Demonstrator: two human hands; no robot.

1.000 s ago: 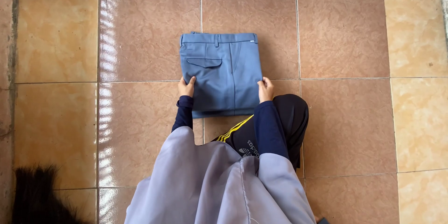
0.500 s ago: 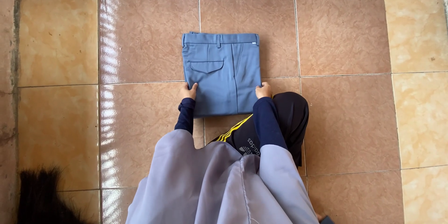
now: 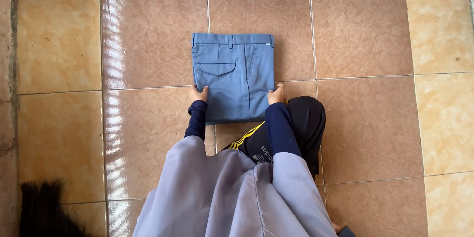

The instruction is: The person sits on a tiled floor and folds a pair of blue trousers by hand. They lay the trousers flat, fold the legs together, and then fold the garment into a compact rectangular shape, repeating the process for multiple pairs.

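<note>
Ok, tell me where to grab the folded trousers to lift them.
Probably take the trousers by their two long side edges, coming in from the near end, where the left hand and right hand already rest. They lie flat, so fingers must slide under.

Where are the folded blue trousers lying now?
In the head view, the folded blue trousers lie flat on the tiled floor, centre frame, with the left hand and right hand at their lower side edges.

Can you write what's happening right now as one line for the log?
left hand: touching left edge of folded blue trousers | right hand: touching right edge | trousers: flat on tiled floor, waistband away
</note>
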